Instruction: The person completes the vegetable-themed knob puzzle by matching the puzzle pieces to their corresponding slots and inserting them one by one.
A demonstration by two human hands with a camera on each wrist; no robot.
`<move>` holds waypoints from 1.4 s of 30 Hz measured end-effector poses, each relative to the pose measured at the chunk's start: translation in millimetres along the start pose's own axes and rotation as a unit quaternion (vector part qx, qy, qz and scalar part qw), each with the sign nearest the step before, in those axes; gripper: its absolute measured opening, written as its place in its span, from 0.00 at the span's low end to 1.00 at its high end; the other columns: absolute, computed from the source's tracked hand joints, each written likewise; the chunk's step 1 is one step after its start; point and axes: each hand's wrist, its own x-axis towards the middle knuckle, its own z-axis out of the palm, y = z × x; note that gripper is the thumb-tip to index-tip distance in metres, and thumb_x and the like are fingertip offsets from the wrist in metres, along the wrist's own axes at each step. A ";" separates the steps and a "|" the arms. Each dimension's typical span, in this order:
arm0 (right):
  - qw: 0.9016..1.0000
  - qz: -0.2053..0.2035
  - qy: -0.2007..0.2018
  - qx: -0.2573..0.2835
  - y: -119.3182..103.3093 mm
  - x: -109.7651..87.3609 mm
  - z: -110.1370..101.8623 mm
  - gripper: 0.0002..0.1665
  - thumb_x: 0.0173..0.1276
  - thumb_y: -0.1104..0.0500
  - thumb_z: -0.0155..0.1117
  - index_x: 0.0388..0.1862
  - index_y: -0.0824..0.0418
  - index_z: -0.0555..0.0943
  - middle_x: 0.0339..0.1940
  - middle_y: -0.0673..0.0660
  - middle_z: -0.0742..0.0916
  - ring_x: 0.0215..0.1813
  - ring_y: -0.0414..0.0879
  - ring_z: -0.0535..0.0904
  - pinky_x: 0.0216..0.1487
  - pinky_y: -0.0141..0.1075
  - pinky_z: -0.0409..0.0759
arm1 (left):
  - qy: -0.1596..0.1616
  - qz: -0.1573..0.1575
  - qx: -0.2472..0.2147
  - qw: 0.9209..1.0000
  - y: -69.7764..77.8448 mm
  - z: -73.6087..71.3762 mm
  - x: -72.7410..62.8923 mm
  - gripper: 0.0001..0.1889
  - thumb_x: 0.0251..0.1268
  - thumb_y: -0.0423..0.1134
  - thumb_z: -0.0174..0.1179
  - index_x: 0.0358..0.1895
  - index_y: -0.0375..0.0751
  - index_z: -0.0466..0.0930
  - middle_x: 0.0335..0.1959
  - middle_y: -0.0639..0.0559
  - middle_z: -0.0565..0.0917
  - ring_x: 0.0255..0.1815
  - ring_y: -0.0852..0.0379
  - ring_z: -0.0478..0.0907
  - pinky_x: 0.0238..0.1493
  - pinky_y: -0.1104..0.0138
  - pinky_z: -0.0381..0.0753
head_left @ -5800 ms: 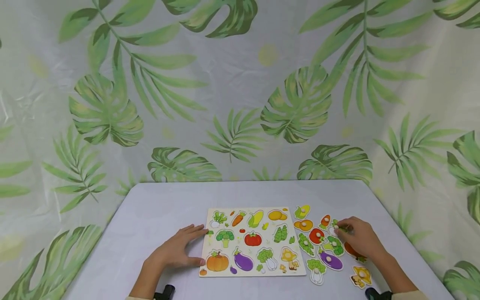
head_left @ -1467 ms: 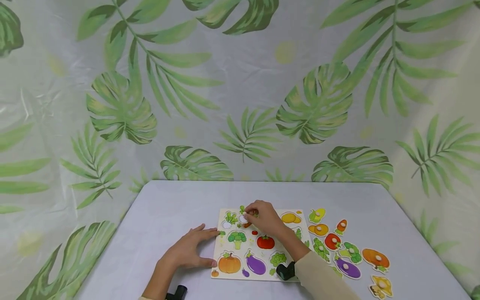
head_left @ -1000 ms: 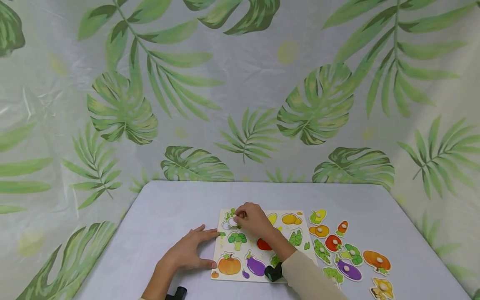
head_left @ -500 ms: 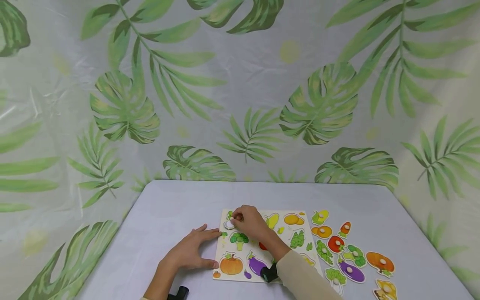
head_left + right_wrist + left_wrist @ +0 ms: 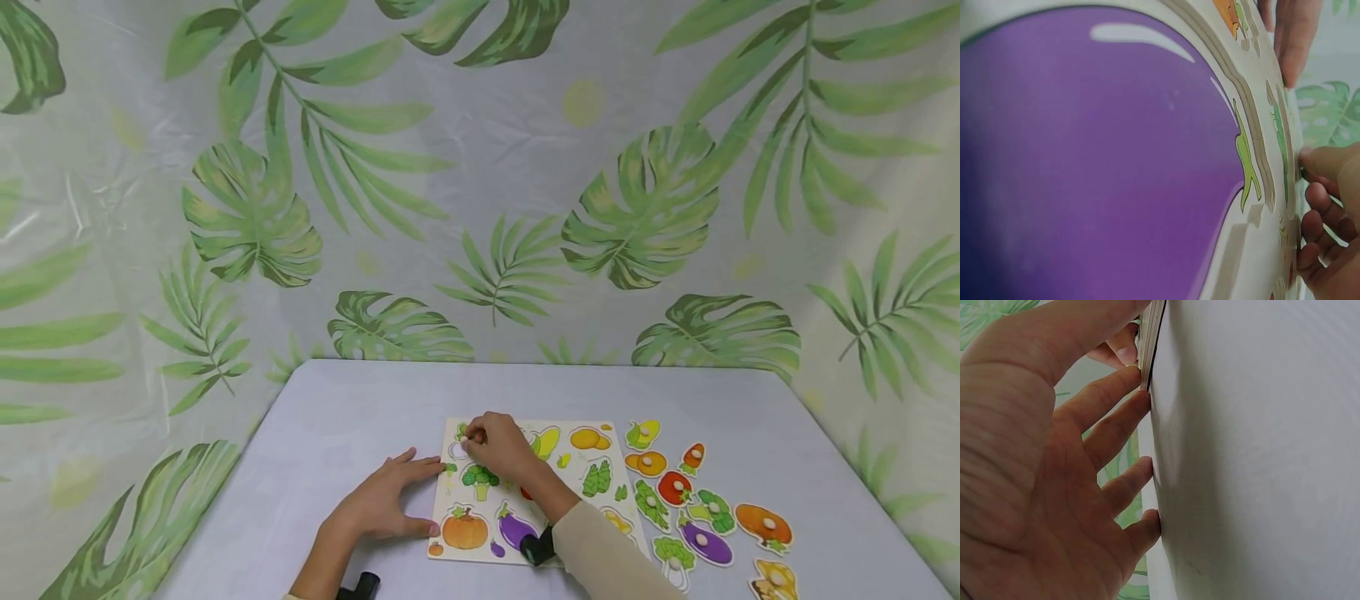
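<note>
A wooden vegetable puzzle board (image 5: 448, 493) lies flat on the table. My left hand (image 5: 382, 500) is spread at its left edge, thumb low and fingers higher; in the left wrist view, straight fingertips touch the tabletop beside the board edge (image 5: 1152, 337). Over the upper-left recess, my right hand (image 5: 497, 446) pinches the turnip puzzle piece (image 5: 457, 451) by its knob. My fingers hide most of that piece, so I cannot tell whether it sits flush. The right wrist view is filled by the printed eggplant (image 5: 1116, 144), with my right hand (image 5: 1332, 212) at the far side.
Several loose knobbed pieces lie right of the board, among them corn (image 5: 642, 433), carrot (image 5: 693, 458), tomato (image 5: 675, 488), eggplant (image 5: 705, 542), pumpkin (image 5: 763, 525) and mushroom (image 5: 775, 579). My right forearm crosses the board. A leaf-patterned curtain (image 5: 510, 167) hangs behind the table.
My right hand took the turnip piece from the loose pile, carried it left over the board and lowered it at the upper-left recess. Over the last half second it barely moves. My left hand stays put.
</note>
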 end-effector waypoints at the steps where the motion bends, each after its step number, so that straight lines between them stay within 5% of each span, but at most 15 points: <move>1: 1.000 -0.001 0.000 -0.001 -0.3 -0.2 -0.3 0.06 0.72 0.55 0.69 0.42 0.55 0.88 0.31 0.46 0.80 0.33 0.38 0.73 0.38 0.32 0.75 | 0.000 0.000 0.001 1.000 -0.2 0.2 0.0 0.47 0.48 0.64 0.77 0.73 0.51 0.74 0.77 0.52 0.72 0.83 0.34 0.55 0.78 0.32 0.52; 42: 1.000 -0.004 0.005 0.013 1.3 -9.9 -14.1 0.10 0.71 0.54 0.71 0.45 0.57 0.88 0.32 0.47 0.82 0.33 0.39 0.73 0.36 0.29 0.76 | 0.004 0.011 0.000 1.000 2.9 -0.7 -2.5 0.46 0.48 0.62 0.77 0.73 0.51 0.75 0.76 0.50 0.74 0.82 0.31 0.57 0.77 0.30 0.52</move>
